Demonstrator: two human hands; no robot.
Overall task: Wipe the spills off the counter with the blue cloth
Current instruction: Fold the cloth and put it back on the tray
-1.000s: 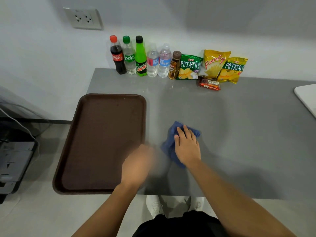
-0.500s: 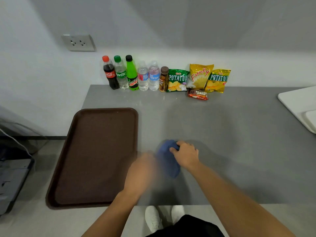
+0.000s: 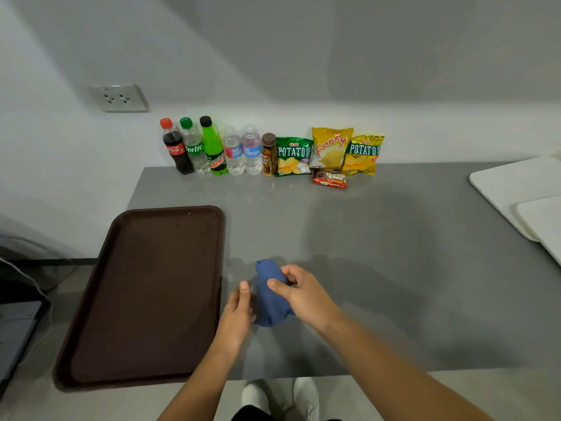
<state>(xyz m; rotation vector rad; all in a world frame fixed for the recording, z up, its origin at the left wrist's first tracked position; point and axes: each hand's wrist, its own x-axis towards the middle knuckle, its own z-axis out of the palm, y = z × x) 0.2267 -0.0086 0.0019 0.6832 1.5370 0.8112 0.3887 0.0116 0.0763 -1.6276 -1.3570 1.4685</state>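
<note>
- Two hands meet over the blue cloth (image 3: 271, 296), bunched into a loose wad above the grey counter (image 3: 379, 268), near its front edge and just right of the brown tray.
- Your right hand (image 3: 303, 294) pinches the cloth from the right, thumb and curled fingers closed on its upper folds.
- Your left hand (image 3: 238, 311) sits against the cloth's left side, thumb raised and fingers partly spread; whether it actually grips the fabric cannot be told, as the edge there is blurred.
- Whether the wad's bottom touches the counter or hangs just above it cannot be told.
- Just left of your hands, the brown tray (image 3: 145, 293) lies flat, its near end overhanging the counter's front edge.
- Along the back wall stands a row of bottles: a cola bottle (image 3: 176, 147) with a red cap, a Sprite bottle (image 3: 194, 147), a green Mountain Dew bottle (image 3: 214, 147), two clear water bottles (image 3: 243, 151) and a small brown bottle (image 3: 269, 154).
- Right of those stand three chip bags (image 3: 331, 148), with a red snack packet (image 3: 330, 178) lying flat in front of them.
- White boards (image 3: 516, 186) rest at the counter's far right.
- A wall socket (image 3: 120, 98) sits above and left of the bottles.
- Your white shoes (image 3: 305, 396) show on the floor below the counter's edge.
</note>
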